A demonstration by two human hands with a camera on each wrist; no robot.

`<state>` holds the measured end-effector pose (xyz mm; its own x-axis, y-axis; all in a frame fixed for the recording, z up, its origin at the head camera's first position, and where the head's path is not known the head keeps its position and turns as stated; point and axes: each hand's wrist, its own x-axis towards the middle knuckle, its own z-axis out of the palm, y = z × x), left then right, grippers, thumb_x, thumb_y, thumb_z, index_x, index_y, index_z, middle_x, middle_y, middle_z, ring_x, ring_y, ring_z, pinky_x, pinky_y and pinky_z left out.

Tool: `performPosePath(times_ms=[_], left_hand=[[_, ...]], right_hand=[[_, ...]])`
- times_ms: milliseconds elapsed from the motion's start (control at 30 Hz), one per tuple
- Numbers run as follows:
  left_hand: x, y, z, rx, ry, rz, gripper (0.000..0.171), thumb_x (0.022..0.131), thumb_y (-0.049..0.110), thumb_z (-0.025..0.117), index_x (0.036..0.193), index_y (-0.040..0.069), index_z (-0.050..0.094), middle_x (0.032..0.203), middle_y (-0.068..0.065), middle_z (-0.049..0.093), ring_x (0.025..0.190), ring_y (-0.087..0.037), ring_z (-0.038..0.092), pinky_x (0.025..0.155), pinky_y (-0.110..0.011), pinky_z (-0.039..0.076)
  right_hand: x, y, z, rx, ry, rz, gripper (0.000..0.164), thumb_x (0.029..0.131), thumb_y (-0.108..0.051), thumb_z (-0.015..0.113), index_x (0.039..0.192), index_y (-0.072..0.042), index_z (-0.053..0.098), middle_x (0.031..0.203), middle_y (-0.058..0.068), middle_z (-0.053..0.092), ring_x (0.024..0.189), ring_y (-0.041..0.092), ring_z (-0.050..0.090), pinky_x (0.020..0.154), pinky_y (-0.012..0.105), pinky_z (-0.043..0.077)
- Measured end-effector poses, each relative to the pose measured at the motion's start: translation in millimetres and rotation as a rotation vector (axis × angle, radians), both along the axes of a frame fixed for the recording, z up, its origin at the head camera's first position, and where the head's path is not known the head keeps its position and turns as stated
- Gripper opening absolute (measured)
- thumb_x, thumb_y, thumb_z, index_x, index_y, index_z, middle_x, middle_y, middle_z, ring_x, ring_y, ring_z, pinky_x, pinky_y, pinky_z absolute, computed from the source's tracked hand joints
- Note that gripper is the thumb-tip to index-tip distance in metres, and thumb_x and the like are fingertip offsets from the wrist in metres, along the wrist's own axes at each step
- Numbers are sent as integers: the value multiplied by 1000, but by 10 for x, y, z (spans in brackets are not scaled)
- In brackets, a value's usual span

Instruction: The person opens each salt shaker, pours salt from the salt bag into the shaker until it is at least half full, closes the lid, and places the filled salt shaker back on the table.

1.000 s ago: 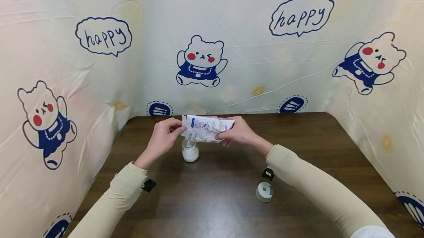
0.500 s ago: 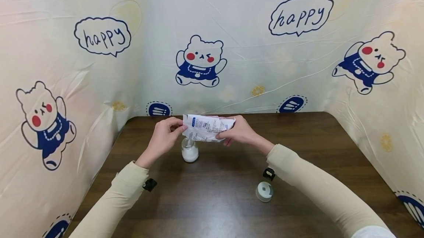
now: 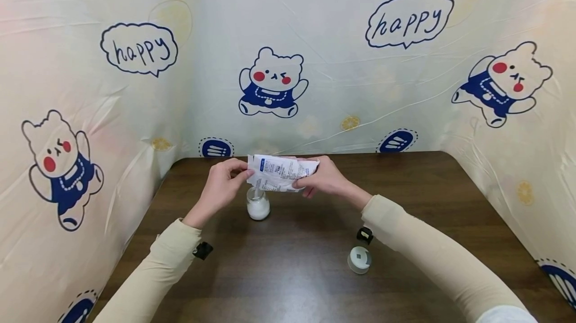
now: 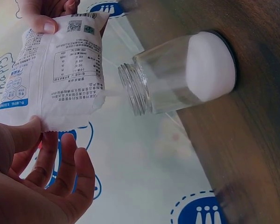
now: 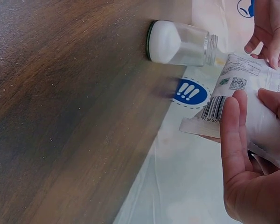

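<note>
A white printed salt packet [image 3: 281, 173] is held on its side over a glass jar [image 3: 258, 205]. My left hand [image 3: 223, 186] pinches the packet's left edge between thumb and forefinger, its other fingers spread in the left wrist view. Around the packet's right end, my right hand [image 3: 326, 178] grips with thumb and fingers. From the packet's lower corner a thin white stream [image 4: 114, 93] runs into the jar's threaded mouth. White grains [image 4: 209, 66] fill the jar's lower part. The jar stands upright on the table.
On the brown wooden table [image 3: 288, 273], a round whitish lid [image 3: 359, 260] lies right of the middle, near the right forearm. Small white specks dot the tabletop in the right wrist view. A printed curtain [image 3: 333, 83] surrounds the table at the back and sides.
Both hands keep the packet over the jar, with only a very slight shift. The jar and lid stay in place.
</note>
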<state>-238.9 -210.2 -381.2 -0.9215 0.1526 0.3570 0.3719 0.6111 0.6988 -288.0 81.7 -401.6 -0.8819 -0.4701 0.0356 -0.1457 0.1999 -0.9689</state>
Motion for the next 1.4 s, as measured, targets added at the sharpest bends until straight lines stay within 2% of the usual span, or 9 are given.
performPosePath(times_ms=[133,300,533,867,1300,1400], left_hand=[[13,-4,9,-1,2,6,9,98,4,75,106,1,79,103,-11,75,82,-25,65,69,-35,55],[20,-10,2,-2,6,9,9,98,4,75,106,1,79,103,-11,75,81,-25,65,67,-33,54],[30,-10,-18,-1,14,11,8,98,4,75,104,1,79,100,-10,75,79,-24,65,66,-32,53],[14,-3,-28,0,20,1,7,98,3,75,104,1,79,101,-10,75,80,-24,65,67,-32,54],[-17,5,-24,5,2,-3,9,98,4,75,106,1,79,104,-11,75,83,-24,66,70,-35,55],[-20,5,-18,7,2,-4,9,98,3,75,106,1,79,104,-11,75,83,-25,66,71,-35,56]], right_hand=[[4,-9,6,2,2,8,40,80,-7,90,116,-1,74,95,14,77,59,35,72,57,50,61],[14,-16,17,10,5,10,40,80,-6,90,117,-2,74,95,14,77,60,34,72,59,53,61],[39,-26,20,10,-3,-2,39,80,-5,90,115,1,74,94,15,77,60,35,72,55,45,61],[35,-18,18,-6,-8,-6,39,79,-4,91,113,2,74,92,16,77,61,38,72,55,46,61],[21,-1,8,2,-1,-7,38,80,-5,90,114,1,74,94,15,77,59,33,71,55,45,61],[22,-1,8,-1,-7,-8,39,80,-5,90,115,1,73,95,16,77,60,34,72,57,48,61]])
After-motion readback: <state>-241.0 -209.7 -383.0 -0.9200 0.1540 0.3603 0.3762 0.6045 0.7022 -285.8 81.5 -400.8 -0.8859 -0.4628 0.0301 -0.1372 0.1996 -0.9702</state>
